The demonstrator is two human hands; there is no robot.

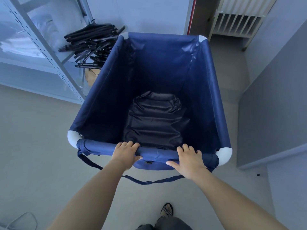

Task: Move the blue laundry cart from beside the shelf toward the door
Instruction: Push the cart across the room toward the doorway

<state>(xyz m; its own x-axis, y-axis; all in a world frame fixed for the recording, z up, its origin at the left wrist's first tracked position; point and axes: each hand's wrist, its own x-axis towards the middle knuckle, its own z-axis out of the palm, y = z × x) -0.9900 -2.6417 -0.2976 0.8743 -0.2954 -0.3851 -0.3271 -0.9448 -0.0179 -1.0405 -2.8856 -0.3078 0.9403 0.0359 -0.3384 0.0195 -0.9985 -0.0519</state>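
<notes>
Room first: pale floor [41, 130], metal shelf [49, 52] off to my left, a doorway with a red-edged frame [191, 15] ahead and slightly right. A white slatted crib [235, 19] stands beyond it on the right.

Blue laundry cart [106, 90] stands directly in front of me, its left side just beside the shelf upright, its far end aimed roughly at the door. A dark folded bag [154, 120] lies in the bottom; otherwise it looks empty, so I judge it light and easy to roll.

A pile of black hangers [89, 42] sits near the cart's far left corner. A loose blue strap [149, 182] dangles from the near rail, above the floor ahead of my sandalled foot [167, 210].

My grip: left hand [125, 154] and right hand [189, 161] are both closed over the near top rail, fingers [128, 144] curled inside, thumbs outside, set either side of a small buckle [147, 162].

Step in hand: push off. To do it well I should press evenly through both hands, bias slightly rightward to peel away from the shelf and hangers, keep my feet clear of the strap, and watch the grey wall ledge [265, 156] on my right.
</notes>
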